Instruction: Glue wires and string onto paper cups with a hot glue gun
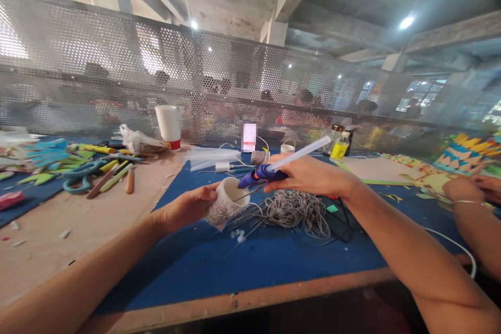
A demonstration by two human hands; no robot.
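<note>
My left hand (186, 206) is closed around a white paper cup (226, 207) whose side is wrapped in grey cord. The cup is tilted, with its open mouth facing up and to the right. In my right hand (313, 173) is a blue hot glue gun (259, 174), its nozzle end at the cup's rim. A long translucent glue stick (301, 152) sticks out of its back. A strand of cord lies across the cup's mouth. Beneath my right hand, a tangled heap of grey cord (295, 214) rests on the blue mat (274, 261).
Stacked paper cups (168, 128) stand at the back left. Blue-handled scissors (83, 175) and several tools lie at left. Behind are loose glue sticks (211, 156), a phone (249, 136) and a yellow-labelled bottle (340, 147). A co-worker's hand (464, 188) is at right. A perforated metal screen (219, 70) spans the back.
</note>
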